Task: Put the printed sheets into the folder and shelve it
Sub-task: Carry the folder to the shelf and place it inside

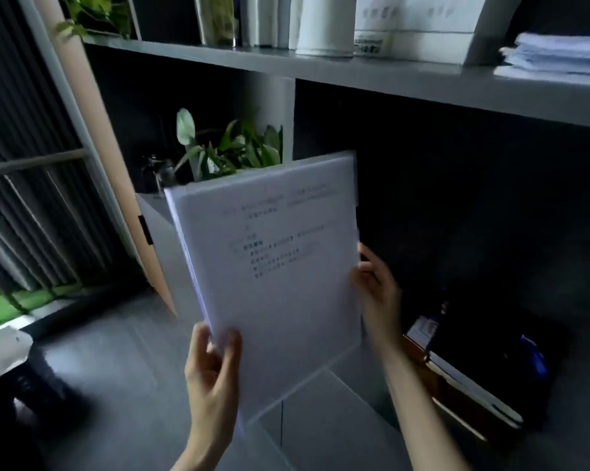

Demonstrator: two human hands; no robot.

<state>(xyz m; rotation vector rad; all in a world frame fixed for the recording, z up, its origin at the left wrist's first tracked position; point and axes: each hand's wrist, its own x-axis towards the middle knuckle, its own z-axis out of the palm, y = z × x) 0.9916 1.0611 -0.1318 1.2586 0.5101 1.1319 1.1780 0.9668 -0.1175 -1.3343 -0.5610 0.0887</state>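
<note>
Folder [270, 266], translucent with the printed sheets [276, 243] visible through its cover, is held upright before the shelf unit [354, 74], long axis near vertical and leaning left. Left hand [212, 368] pinches its lower left corner; right hand [377, 283] clasps its right edge, nearer the dark open bay right of the folder. Motion blur obscures the print; that bay's interior is hard to make out.

Head view, down toward shelf [354, 73]
</note>
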